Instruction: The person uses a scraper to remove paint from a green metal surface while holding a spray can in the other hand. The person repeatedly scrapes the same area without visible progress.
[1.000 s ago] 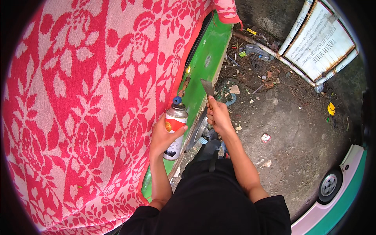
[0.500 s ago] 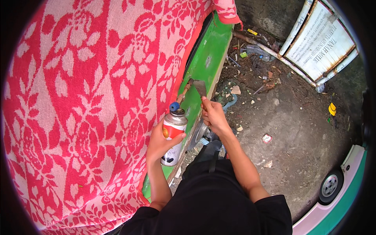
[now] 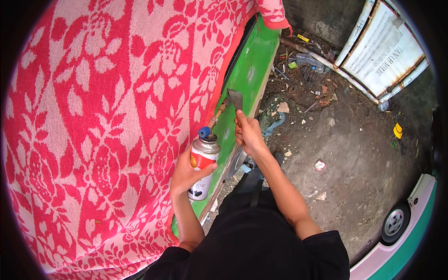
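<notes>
My left hand [image 3: 189, 171] is wrapped round the gas canister of a blowtorch [image 3: 204, 148], a white and red can with a blue knob and a metal nozzle angled up and away. The nozzle's tip is close to the green painted panel [image 3: 254, 70], which carries several pale scuffed spots. No flame shows. In my right hand [image 3: 249, 135] is the handle of a putty knife [image 3: 236, 99]. Its flat dark blade is raised just beyond the nozzle, over the panel; whether it touches the paint I cannot tell.
A red and pink floral cloth [image 3: 107, 140] covers everything left of the panel. Rubble and litter lie on the dirt ground [image 3: 345, 154] to the right. A rusty white sign [image 3: 385, 46] leans at the far right. A pink and green vehicle [image 3: 415, 224] stands at the lower right.
The putty knife has turned more upright and shifted slightly away from me. The blowtorch has tilted a little and moved slightly left and nearer to me. Both hands keep their holds.
</notes>
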The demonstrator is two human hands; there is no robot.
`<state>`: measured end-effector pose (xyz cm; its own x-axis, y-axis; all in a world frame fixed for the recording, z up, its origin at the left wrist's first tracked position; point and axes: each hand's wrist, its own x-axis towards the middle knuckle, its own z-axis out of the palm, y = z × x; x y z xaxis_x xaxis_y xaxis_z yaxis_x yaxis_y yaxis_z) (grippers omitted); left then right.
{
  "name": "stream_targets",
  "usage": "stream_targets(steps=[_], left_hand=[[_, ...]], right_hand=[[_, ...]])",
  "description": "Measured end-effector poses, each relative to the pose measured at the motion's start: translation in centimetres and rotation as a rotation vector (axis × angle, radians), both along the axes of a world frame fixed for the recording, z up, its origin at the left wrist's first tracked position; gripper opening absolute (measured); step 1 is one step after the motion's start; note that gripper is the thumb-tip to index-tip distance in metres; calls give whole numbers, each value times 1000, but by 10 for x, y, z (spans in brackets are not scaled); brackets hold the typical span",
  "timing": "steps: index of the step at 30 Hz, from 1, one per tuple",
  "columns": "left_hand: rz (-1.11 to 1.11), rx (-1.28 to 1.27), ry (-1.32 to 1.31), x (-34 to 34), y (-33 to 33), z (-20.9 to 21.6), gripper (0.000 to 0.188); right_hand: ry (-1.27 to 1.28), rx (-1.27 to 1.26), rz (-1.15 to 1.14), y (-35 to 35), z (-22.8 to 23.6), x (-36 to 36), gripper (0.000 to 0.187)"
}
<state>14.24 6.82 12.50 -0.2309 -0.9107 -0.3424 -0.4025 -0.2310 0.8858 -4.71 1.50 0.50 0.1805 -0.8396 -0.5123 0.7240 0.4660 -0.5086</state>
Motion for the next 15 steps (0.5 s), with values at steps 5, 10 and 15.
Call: stream_targets(steps=[5,10,15], left_hand=[[6,-9,-3,2,-2,-6,58],[-11,-4,-28,-6,-4,0,55],[-11,-15,-5,-6,-2,-6,53]], right_hand=[[80,23,-17,6,0,6,38],[106,16,-8,8,1,3,39],[169,45,-20,1,5,6,39]])
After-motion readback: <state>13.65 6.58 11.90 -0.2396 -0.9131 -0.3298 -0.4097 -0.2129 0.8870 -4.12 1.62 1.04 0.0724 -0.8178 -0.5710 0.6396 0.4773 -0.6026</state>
